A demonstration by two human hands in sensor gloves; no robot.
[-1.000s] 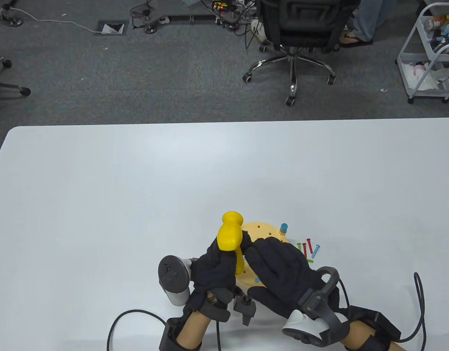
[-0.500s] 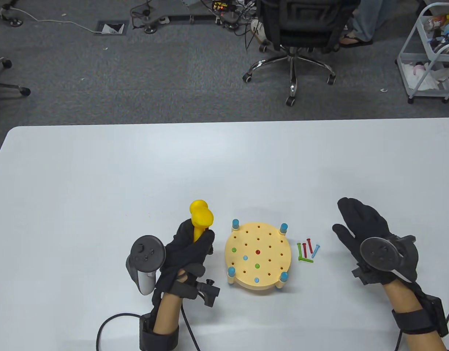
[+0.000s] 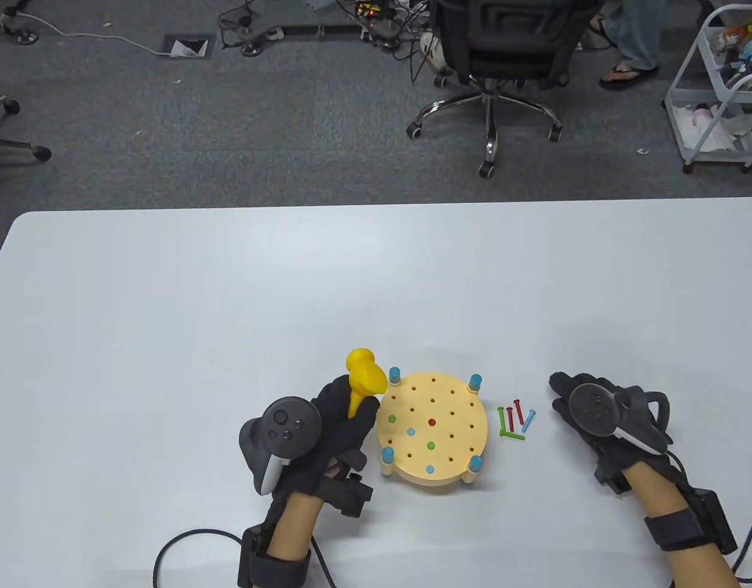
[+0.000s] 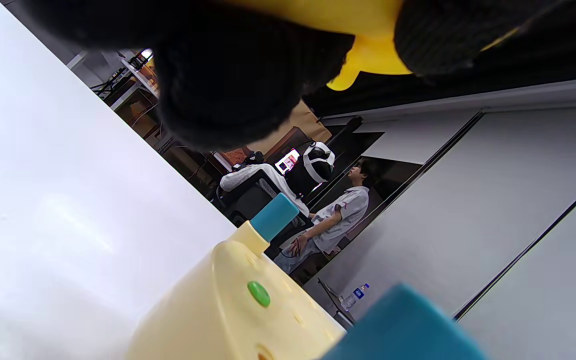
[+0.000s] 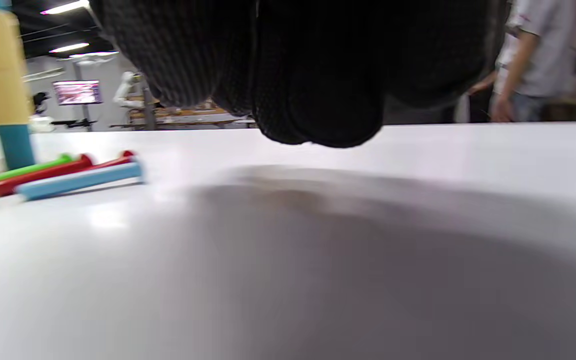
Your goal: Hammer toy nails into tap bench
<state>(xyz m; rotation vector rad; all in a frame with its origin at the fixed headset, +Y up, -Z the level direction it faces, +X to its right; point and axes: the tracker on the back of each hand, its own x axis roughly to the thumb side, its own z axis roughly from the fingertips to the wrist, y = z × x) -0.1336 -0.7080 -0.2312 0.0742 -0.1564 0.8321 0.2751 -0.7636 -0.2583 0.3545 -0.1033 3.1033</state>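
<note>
Here, the left hand (image 3: pixel 336 422) grips a yellow toy hammer (image 3: pixel 364 386) by its handle, fingers wrapped tight around it. The hammer head points up, toward 12 o'clock, just beside the tap bench (image 3: pixel 433 429) at its 10 o'clock edge. The tap bench is round and pale yellow, and it stands on the white table (image 3: pixel 229 306) on little blue-tipped legs. A few nails sit in its holes: green ones, blue ones and a red one in the middle. At the bench's 3 o'clock side, close by, lie loose nails (image 3: pixel 514 419) in green, red and blue, all in a small bunch. The right hand (image 3: pixel 596 413) is at 3 o'clock from those nails, near them but not touching. It holds nothing. Its fingers (image 5: pixel 313 75) hang together just above the table. A black office chair (image 3: pixel 504 55) stands on the grey floor past the table's far edge.
</note>
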